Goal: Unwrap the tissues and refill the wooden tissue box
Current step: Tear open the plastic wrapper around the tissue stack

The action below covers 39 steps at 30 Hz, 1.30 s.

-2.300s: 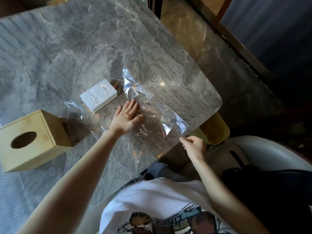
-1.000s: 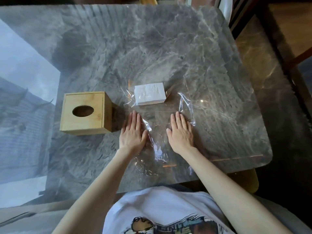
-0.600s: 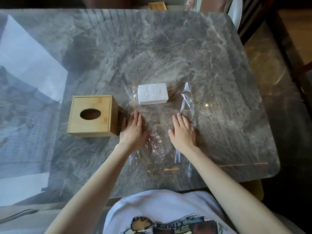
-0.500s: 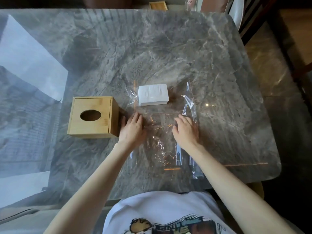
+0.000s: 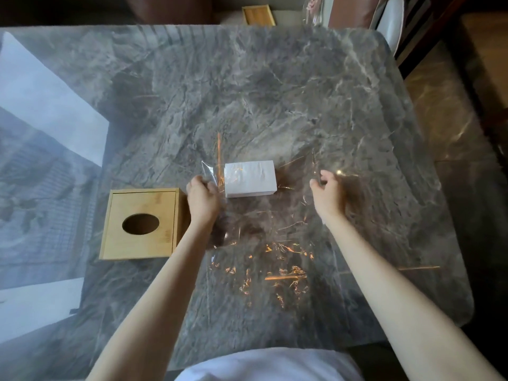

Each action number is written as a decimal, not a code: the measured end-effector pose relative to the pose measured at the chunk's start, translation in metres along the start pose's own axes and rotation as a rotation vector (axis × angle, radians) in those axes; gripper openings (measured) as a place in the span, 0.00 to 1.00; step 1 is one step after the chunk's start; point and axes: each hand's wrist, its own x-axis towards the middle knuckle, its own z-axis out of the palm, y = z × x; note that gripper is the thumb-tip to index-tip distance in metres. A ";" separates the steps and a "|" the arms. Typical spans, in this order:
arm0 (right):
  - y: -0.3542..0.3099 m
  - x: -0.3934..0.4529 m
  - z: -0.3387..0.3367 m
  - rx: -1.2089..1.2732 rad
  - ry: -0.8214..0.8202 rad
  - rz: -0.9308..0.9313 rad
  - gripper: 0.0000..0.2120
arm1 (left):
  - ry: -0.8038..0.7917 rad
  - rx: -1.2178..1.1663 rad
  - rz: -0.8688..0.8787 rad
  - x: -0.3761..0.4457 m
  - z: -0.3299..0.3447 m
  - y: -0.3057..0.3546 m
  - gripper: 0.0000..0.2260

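Tissues point(image 5: 250, 178): white stack on clear wrap point(image 5: 264, 243), mid table point(image 5: 275, 92), w/ wooden box point(image 5: 141, 224) to its left. My left hand point(image 5: 202, 198) pinches the wrap's left edge beside the stack; my right hand point(image 5: 328, 192) pinches its right edge, both lifted.

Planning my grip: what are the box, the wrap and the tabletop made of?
Box: pale wood, matte, faint grain, possibly bamboo. Wrap: thin clear plastic film, glossy, crinkled with orange glints. Tabletop: grey veined stone look, polished and reflective; real marble or not, unclear.
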 end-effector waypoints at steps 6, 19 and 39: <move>-0.002 0.017 0.001 0.387 -0.030 0.239 0.10 | -0.020 -0.041 -0.127 0.020 0.010 -0.004 0.11; -0.001 0.015 -0.017 0.612 -0.142 0.341 0.10 | 0.036 -0.123 -0.149 0.017 0.006 0.006 0.12; 0.015 -0.035 -0.057 0.847 -0.231 0.099 0.06 | 0.108 -0.478 0.041 -0.036 -0.021 0.002 0.07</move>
